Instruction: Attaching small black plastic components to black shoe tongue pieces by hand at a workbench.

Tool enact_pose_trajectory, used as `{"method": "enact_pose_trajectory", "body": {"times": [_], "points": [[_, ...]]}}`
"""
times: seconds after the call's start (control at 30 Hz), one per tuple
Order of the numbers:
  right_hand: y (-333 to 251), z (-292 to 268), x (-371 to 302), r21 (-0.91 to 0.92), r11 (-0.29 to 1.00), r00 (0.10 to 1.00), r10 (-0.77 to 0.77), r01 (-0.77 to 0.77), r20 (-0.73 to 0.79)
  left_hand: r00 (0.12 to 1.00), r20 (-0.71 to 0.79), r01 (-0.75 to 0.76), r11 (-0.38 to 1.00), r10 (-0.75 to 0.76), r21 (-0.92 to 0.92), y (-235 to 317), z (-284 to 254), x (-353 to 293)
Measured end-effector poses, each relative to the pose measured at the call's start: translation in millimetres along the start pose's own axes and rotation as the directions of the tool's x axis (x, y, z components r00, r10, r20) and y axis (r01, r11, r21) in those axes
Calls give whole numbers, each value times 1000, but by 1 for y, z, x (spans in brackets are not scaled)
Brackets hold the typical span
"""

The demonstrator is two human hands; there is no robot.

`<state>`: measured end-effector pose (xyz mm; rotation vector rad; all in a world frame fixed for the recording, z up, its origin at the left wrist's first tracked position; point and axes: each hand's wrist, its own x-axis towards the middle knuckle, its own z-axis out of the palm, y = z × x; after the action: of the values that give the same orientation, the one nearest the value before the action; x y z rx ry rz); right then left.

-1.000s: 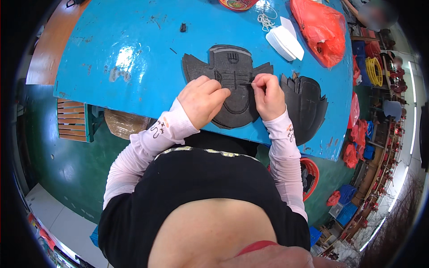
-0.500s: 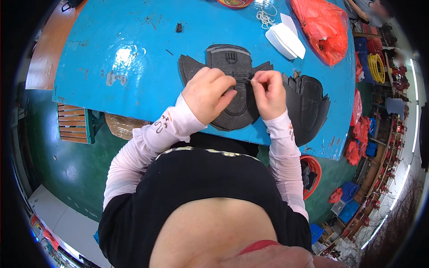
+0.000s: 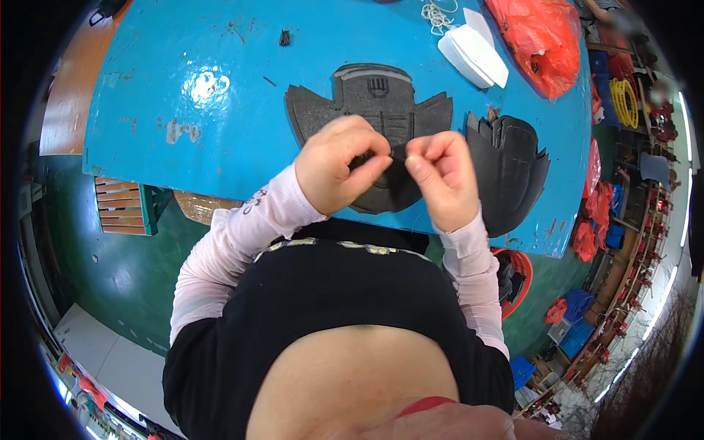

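Black and flat, the cut shoe-upper piece (image 3: 381, 117) lies spread on the blue tabletop (image 3: 220, 147), near its front edge, straight ahead of the person. A second ago both hands were pressed low against that piece, close to its surface; now they have lifted a little and drawn toward the front edge, so more of the winged top of the piece shows. The left hand (image 3: 343, 163) is closed in a pinch on a small dark bit of the piece's lower part, and the right hand (image 3: 442, 178) is clenched with thumb and forefinger nipping something too thin to make out, perhaps a thread. That shift reads to me as a stitch or pull being drawn clear of the material. A stack of black pieces (image 3: 506, 172) sits just beside it toward the right edge, and a white folded item (image 3: 473, 53) and a red plastic bag (image 3: 539, 40) lie near the far right corner.
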<state>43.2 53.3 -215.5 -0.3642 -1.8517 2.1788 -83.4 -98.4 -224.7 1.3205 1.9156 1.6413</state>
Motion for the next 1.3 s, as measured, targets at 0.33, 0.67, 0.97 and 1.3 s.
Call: {"method": "enact_pose_trajectory", "body": {"times": [0.33, 0.67, 0.97, 1.3], "points": [[20, -21, 36, -818, 490, 927, -350, 302, 132, 986, 92, -167, 900, 141, 402, -4, -6, -9], [21, -18, 37, -846, 427, 923, -345, 318, 173, 956, 198, -286, 832, 215, 475, -4, 4, 1], [8, -29, 35, -821, 488, 923, -367, 295, 114, 950, 217, -306, 792, 223, 528, -11, 11, 9], [18, -17, 30, -885, 202, 845, -445, 418, 298, 951, 229, -298, 819, 209, 491, -6, 1, 15]]}}
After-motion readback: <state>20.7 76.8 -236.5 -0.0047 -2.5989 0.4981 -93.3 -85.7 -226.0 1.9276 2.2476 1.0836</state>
